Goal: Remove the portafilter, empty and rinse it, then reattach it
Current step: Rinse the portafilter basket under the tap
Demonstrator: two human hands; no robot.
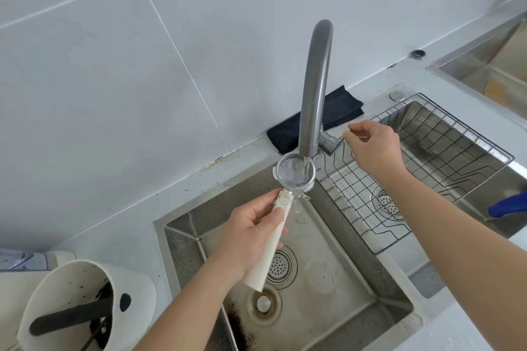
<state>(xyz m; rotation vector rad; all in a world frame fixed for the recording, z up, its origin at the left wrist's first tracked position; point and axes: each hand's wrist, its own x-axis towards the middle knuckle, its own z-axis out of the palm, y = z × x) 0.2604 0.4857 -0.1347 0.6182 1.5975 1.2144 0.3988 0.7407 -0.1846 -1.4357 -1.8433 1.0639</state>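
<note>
Over the sink (379, 288), your left hand (251, 236) grips the portafilter (288, 188) by its cream handle, basket under the faucet (315, 88) stream; your right hand (373, 145) pinches the tap lever (332, 143).

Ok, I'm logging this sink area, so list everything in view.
portafilter: one, cream handle, metal basket, under the running faucet
faucet: one, grey, arching over the sink
sink: one, steel, two basins
wire rack: one, steel, in the right basin
cloth: one, black, folded against the wall
knock box: one, cream, bottom left, with dark grounds
blue object: one, right edge, unclear
left hand: holds the portafilter handle
right hand: on the faucet lever
</note>
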